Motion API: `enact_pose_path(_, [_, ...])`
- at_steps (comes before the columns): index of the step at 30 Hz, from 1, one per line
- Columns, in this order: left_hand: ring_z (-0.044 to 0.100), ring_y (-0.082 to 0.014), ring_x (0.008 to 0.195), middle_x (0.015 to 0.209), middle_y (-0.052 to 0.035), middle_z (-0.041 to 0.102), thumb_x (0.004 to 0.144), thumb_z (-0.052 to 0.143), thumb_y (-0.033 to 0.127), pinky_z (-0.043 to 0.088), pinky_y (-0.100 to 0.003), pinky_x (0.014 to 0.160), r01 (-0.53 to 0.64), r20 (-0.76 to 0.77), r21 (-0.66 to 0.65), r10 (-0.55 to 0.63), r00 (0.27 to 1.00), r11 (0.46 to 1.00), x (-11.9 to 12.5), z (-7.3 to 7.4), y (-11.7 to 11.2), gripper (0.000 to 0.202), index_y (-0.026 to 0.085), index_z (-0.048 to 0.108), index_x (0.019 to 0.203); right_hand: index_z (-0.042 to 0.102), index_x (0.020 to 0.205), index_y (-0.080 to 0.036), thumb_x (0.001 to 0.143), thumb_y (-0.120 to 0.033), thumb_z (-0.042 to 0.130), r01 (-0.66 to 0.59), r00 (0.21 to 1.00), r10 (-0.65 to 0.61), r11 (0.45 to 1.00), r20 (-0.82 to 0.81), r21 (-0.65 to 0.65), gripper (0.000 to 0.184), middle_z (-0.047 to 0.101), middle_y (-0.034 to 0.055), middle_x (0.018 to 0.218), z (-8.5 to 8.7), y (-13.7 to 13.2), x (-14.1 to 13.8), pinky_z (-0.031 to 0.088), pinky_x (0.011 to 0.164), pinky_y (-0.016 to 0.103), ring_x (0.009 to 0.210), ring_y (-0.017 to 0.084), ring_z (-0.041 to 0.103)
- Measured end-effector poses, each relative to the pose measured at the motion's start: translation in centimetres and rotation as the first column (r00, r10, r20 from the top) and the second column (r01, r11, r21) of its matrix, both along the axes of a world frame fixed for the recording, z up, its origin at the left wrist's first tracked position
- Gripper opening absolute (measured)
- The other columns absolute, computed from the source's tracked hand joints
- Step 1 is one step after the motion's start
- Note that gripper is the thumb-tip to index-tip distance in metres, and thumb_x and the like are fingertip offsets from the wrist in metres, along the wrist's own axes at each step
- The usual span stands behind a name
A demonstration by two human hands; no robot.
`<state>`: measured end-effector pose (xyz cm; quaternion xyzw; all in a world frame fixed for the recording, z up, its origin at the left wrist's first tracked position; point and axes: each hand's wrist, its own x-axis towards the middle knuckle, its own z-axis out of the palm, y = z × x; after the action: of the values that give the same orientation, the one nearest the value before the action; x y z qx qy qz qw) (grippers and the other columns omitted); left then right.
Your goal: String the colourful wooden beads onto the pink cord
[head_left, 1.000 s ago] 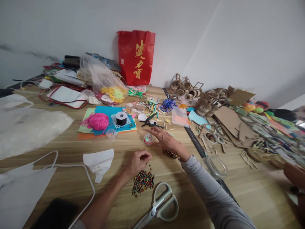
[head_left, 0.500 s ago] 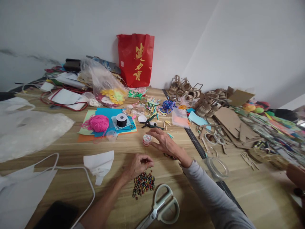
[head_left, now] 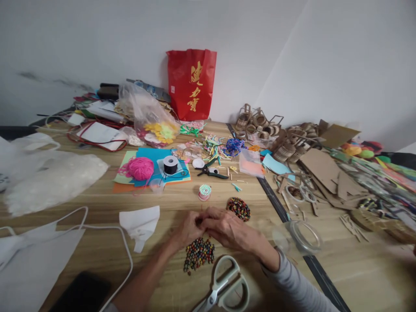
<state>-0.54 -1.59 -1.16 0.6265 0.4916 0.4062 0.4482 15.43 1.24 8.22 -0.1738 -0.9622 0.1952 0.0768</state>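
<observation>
Close work at the table (head_left: 177, 197)

The bag (head_left: 191, 89) stands at the far side. Mid-table, our right hand (head_left: 230, 229) and left hand (head_left: 186, 229) meet at the fingertips; whether either pinches anything, we cannot tell. Near us lie the scissors (head_left: 213, 296). The loose beads (head_left: 199, 255) lie just nearer than our hands, the bead coil (head_left: 238, 209) just right. The spool (head_left: 204, 193) sits just beyond.

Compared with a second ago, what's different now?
The right hand has left the small spool and drawn back toward the person, to the left hand's fingertips. The coiled beads show more fully. Spool, loose beads and scissors stay on the table.
</observation>
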Motion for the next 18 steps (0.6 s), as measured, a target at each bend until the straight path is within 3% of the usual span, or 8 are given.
enact_pose_path(8, [0.065, -0.0196, 0.071, 0.076, -0.0022, 0.074, 0.071, 0.049, 0.012, 0.048, -0.024, 0.064, 0.033, 0.007, 0.002, -0.033, 0.999, 0.999, 0.1, 0.7, -0.2, 0.025, 0.015, 0.073, 0.080, 0.064, 0.100, -0.022, 0.094, -0.016, 0.046, 0.021, 1.000, -0.022, 0.995, -0.003, -0.097, 0.020, 0.065, 0.0066, 0.107, -0.1, 0.0, -0.1, 0.050, 0.080, 0.028, 0.096, 0.019, 0.063])
enact_pose_path(13, [0.065, -0.0195, 0.076, 0.078, -0.0012, 0.073, 0.068, 0.049, 0.007, 0.048, -0.024, 0.069, 0.048, 0.032, 0.002, -0.048, 0.998, 0.999, 0.2, 0.5, -0.2, 0.027, 0.015, 0.072, 0.079, 0.065, 0.096, -0.023, 0.093, -0.014, 0.046, 0.013, 0.998, -0.021, 0.989, -0.053, -0.148, 0.021, 0.066, 0.0063, 0.105, -0.3, 0.2, 0.1, 0.049, 0.079, 0.028, 0.094, 0.019, 0.063])
enact_pose_path(18, [0.061, -0.0173, 0.069, 0.071, -0.0005, 0.070, 0.064, 0.049, 0.005, 0.047, -0.023, 0.064, 0.035, -0.006, -0.008, -0.036, 0.999, 0.999, 0.1, 0.4, -0.1, 0.024, 0.013, 0.070, 0.072, 0.063, 0.093, -0.021, 0.094, -0.018, 0.045, -0.018, 0.998, 0.006, 0.984, -0.070, -0.180, 0.019, 0.065, 0.0068, 0.105, -1.2, 0.8, 0.3, 0.050, 0.080, 0.027, 0.095, 0.018, 0.063])
